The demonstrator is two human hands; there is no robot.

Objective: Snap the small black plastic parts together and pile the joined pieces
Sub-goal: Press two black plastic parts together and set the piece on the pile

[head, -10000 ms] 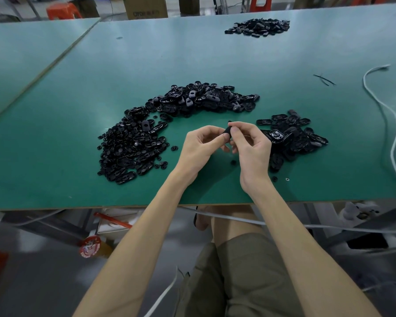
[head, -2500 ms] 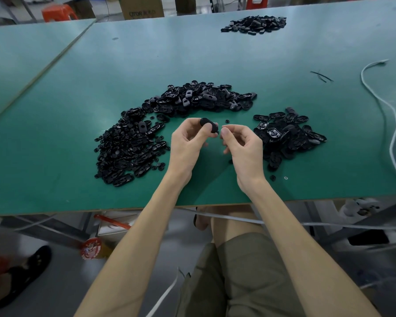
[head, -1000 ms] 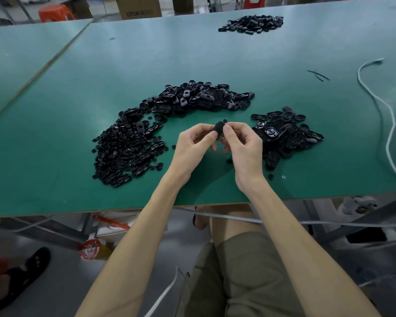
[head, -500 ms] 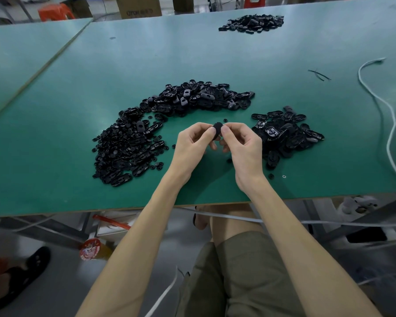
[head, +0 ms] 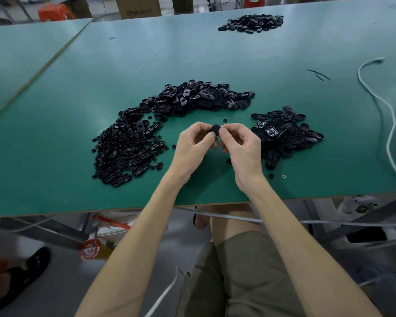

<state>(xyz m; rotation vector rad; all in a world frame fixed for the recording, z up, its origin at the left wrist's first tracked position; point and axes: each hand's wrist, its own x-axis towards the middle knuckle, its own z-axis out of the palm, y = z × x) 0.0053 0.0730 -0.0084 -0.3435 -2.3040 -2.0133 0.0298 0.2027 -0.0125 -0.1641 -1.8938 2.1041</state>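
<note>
Snapping step in hand: left hand and right hand both pinch one black part; next, probably, release onto the apparent joined pile at 3 o'clock.

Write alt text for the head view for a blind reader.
The left hand and right hand pinch one small black part together above a green table. A large curved heap of black parts lies to their left, a smaller pile to their right, a far pile across the table.
</note>
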